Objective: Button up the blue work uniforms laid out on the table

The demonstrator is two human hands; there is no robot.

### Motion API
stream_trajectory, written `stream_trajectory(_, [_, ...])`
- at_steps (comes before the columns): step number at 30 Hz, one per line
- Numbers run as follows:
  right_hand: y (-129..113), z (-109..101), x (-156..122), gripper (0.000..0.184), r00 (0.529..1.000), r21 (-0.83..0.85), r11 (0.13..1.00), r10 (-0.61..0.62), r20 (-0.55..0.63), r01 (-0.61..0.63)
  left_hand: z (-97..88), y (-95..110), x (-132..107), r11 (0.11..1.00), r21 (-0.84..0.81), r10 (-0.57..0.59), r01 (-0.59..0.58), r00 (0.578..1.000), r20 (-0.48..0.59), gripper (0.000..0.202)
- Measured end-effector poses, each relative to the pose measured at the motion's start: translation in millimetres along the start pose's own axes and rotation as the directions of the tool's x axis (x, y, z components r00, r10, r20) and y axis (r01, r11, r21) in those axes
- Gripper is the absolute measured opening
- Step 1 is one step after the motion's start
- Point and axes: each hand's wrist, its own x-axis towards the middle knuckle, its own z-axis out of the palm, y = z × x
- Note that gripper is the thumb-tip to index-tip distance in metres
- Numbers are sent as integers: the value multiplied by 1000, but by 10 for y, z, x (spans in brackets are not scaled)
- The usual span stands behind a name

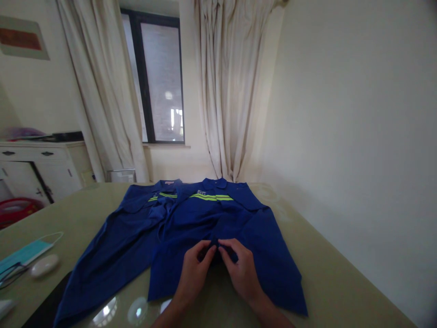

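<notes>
Two blue work jackets lie spread on the table, collars toward the window. The right jacket (pixel 194 218) has yellow-green stripes across its chest and small white lettering. Partly under it lies the left jacket (pixel 116 241), its sleeve stretching toward the near left. At the lower front of the right jacket, my left hand (pixel 196 266) pinches the blue cloth between thumb and fingers. Close beside it, my right hand (pixel 241 266) pinches the same cloth, the fingertips of both hands almost meeting. Whatever small part of the front edge sits between the fingertips is too dark to make out.
A pale green table (pixel 327 273) runs along the right wall. On its left lie a face mask (pixel 29 255), dark-framed glasses (pixel 13 273), a white computer mouse (pixel 45 265) and a flat black thing (pixel 46 303). A white cabinet (pixel 56 168) and curtains (pixel 232 82) stand behind.
</notes>
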Motion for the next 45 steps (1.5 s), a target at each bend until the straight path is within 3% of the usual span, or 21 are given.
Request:
stream_trajectory(3, [46,-29,27,20,1000,-20,1000,17,-20,-17,-14,9,5,996,72,57,-55,998,-24,32])
stream_trajectory(5, [106,-66,60,20,997,-41,999,22,-80,-26,-52,-1,16,969,187,164,-165,986,17,24])
stream_trajectory(7, [169,-122,98,21,987,-61,997,30,-160,-40,-103,-16,23,873,339,315,-350,937,153,21])
stream_trajectory(9, [212,-187,131,21,983,-61,997,41,-181,-53,-147,-29,22,706,462,422,-537,843,334,24])
stream_trajectory(12, [205,-262,156,17,998,-21,998,59,-29,-59,-168,-38,7,503,542,468,-673,739,484,30])
stream_trajectory(15, [131,-278,151,14,988,18,997,73,133,-76,-156,-35,-4,419,562,496,-713,699,516,24])
stream_trajectory(20, [29,-248,116,15,957,18,994,98,274,-107,-184,2,5,323,556,600,-766,620,505,24])
stream_trajectory(30, [122,-240,115,15,921,107,958,219,321,-265,-219,-2,3,290,533,674,-795,565,476,28])
stream_trajectory(45, [199,-125,63,15,917,185,923,280,284,-338,-237,-5,16,374,488,660,-789,596,457,31])
